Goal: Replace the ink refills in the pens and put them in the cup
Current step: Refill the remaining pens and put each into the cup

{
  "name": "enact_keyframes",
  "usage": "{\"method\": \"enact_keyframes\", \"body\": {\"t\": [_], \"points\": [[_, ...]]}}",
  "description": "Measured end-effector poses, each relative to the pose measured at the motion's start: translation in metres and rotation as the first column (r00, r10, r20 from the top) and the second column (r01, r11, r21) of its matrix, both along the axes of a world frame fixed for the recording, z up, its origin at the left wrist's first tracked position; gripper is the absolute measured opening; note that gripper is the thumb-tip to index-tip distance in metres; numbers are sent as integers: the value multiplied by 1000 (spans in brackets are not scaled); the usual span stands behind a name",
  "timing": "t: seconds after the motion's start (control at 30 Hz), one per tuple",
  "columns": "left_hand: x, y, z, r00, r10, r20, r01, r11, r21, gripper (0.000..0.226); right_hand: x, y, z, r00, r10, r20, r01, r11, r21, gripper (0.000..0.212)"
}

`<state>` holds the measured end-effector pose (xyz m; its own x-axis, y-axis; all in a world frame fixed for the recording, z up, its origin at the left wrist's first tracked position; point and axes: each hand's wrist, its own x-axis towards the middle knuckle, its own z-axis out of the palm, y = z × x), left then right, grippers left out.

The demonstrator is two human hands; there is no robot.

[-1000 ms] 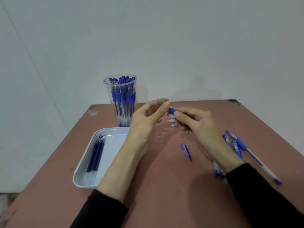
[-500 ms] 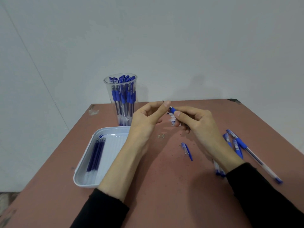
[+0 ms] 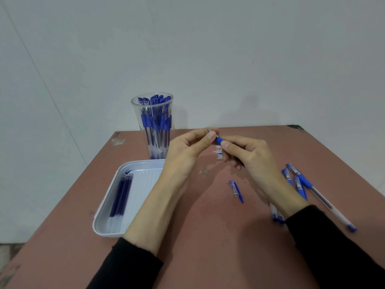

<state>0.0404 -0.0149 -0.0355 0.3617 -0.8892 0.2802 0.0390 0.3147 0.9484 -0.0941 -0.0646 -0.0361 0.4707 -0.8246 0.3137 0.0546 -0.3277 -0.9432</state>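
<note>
head | pen [image 3: 219, 140] held in the air between both hands, long axis 10-to-4 o'clock | left hand [image 3: 183, 151] pinches its tip at the 10 o'clock end | right hand [image 3: 252, 157] curls round grip and barrel | cup [image 3: 138, 119] at 9 o'clock of pen, nearer left hand | judged: tip being screwed

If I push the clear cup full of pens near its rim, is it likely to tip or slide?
It may tip: the cup is tall, narrower at its base, with pens reaching its rim. Pushed low, it would more likely slide on the flat table.
</note>
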Motion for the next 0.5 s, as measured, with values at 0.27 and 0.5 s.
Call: {"method": "enact_keyframes", "body": {"t": [0.27,0.5], "points": [[-1,0,2,998,-56,-16,56,998,-31,9,-2,-2,1,994,102,35,-106,983,149,23],[-5,-2,3,996,-24,86,21,999,31,20,-2,-5,1,1000,3,7,-3,996,88,22]]}}
